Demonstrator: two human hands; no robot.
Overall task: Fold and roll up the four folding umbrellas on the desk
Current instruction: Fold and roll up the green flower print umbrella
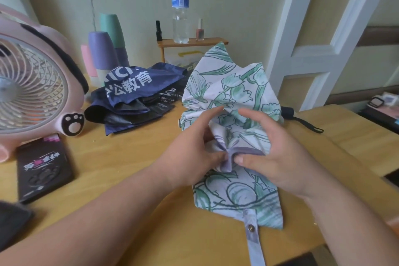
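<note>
A white folding umbrella with a green flower print [228, 88] lies in the middle of the wooden desk [121, 164], its fabric loose and bunched. Its strap with a snap button [251, 231] hangs toward the front edge. My left hand [190, 149] and my right hand [274, 151] both pinch a lilac fold of its fabric at the centre, thumbs almost meeting. A navy umbrella with white lettering [133, 90] lies unrolled behind on the left. A black handle with a wrist loop [289, 112] pokes out from behind the floral umbrella on the right.
A pink desk fan [32, 86] stands at the left, with a black box [43, 166] in front of it. Stacked pastel cups [103, 49] and a small shelf [192, 42] holding a water bottle [180, 6] and nail polish stand at the back. A white bed ladder [319, 49] rises at the right.
</note>
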